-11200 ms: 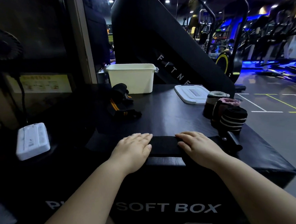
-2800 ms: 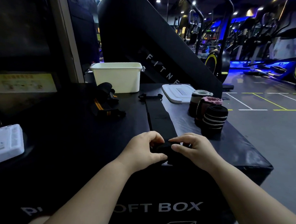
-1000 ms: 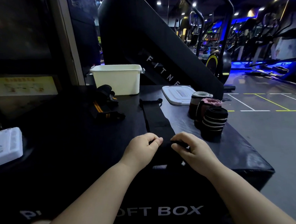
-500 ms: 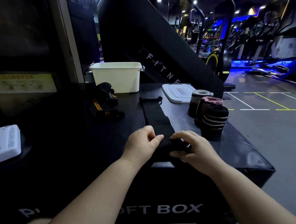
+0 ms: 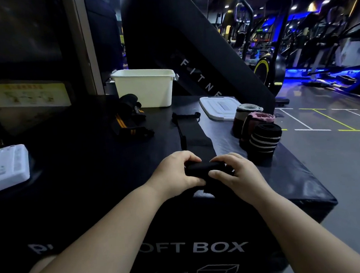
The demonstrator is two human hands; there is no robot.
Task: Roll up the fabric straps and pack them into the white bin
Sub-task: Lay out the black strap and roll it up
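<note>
A black fabric strap (image 5: 192, 133) lies lengthwise on the black soft box (image 5: 293, 171), running from near the white bin (image 5: 145, 90) toward me. Its near end is a small roll (image 5: 204, 168) held between both hands. My left hand (image 5: 175, 172) grips the roll's left end with curled fingers. My right hand (image 5: 238, 173) grips its right end, fingers curled over the top. Three rolled straps stand at the right: a grey-topped one (image 5: 247, 113), a pink-topped one (image 5: 258, 123) and a black one with white stripes (image 5: 263, 141).
A loose pile of black straps with orange stripes (image 5: 129, 120) lies left of the bin. The bin's white lid (image 5: 219, 108) lies flat to its right. A white power strip (image 5: 7, 166) sits at far left. A black stair machine (image 5: 190, 47) rises behind.
The roll at the strap's near end has grown thicker and moved a little away from me. Both hands have closed more tightly round it.
</note>
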